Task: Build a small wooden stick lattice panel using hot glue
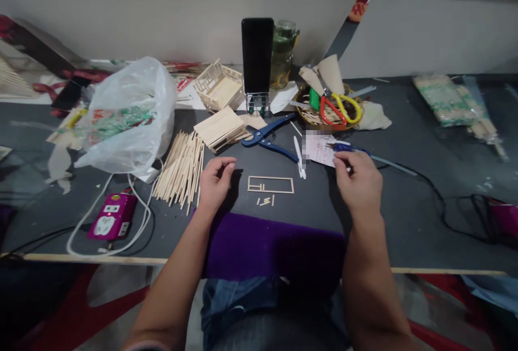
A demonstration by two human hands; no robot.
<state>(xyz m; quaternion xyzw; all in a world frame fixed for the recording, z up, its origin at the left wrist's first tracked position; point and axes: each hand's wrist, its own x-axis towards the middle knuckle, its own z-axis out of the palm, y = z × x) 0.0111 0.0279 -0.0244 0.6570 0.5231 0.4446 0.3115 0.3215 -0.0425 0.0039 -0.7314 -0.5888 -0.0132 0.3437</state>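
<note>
The frame [270,192] lies flat on the tabletop [311,208] between the hands, long axis left to right, closer to the left hand [215,181]. Left fingers curl, thumb near forefinger; the right hand [359,181] bunches its fingers beside the blue tool [351,149]. Whether either pinches anything cannot be told.

Small wooden pieces [266,200] lie beside a rectangular stick frame [271,192] on the bench [311,208], between the left hand [216,182] and the right hand [359,182].
</note>
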